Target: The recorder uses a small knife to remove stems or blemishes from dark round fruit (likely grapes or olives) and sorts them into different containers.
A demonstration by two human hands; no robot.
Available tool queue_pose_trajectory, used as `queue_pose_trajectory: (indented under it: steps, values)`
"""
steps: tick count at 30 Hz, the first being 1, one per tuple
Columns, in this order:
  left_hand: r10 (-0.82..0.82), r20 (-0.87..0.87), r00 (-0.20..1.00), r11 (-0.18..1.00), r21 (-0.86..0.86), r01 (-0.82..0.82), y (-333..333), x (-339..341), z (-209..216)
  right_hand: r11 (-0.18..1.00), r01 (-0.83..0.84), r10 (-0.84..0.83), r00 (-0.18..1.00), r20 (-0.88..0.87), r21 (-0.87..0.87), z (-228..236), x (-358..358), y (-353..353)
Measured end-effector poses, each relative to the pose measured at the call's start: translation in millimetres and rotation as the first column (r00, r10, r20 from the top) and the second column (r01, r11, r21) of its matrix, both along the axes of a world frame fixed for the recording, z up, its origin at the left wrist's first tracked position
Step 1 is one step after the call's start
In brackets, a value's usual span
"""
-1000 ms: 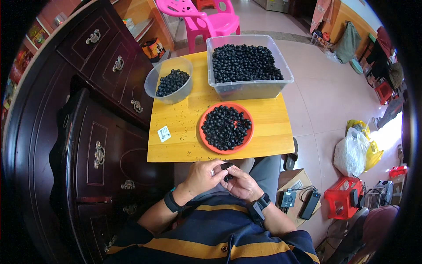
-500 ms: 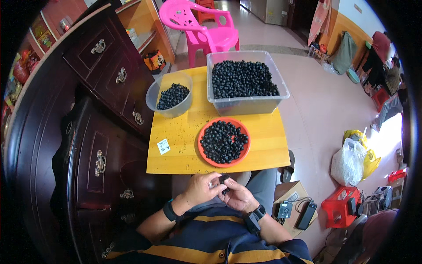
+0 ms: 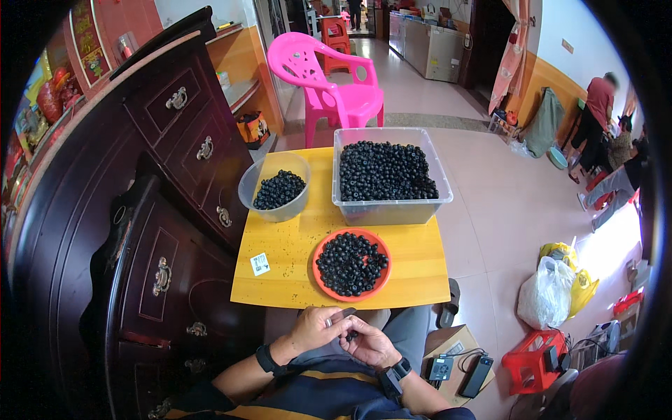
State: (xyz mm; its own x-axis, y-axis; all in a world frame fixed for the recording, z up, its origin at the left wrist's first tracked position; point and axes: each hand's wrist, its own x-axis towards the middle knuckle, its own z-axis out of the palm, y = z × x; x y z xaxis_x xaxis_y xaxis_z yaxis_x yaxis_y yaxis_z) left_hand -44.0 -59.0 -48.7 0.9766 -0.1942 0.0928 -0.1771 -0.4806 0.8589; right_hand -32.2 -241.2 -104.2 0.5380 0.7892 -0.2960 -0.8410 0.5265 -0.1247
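A yellow surface (image 3: 280, 285) bears a red plate (image 3: 386, 274); before the surface's edge, the left hand (image 3: 316, 329) meets the right hand (image 3: 371, 346), both curled inward; the right holds small dark pieces (image 3: 351, 336), the left's grip hard to tell.

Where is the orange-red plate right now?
In the head view, the orange-red plate sits near the front edge of the yellow table, right of the white label and in front of the large clear tub.

Dark piece (image 3: 352, 335) partly hidden by hands (image 3: 372, 347)
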Motion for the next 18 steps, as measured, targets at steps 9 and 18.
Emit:
queue_pose_trajectory:
  steps: [9,18]
  values:
    - [-0.009,0.005,1.0,0.999,0.042,0.009,2,4,-10,0.999,0.05,-0.05,0.999,-0.013,-0.018,3,1,-1]
    - [-0.068,-0.279,0.958,0.879,-0.471,-0.075,-1,3,-4,0.998,0.059,-0.056,0.996,-0.065,0.038,3,3,0]
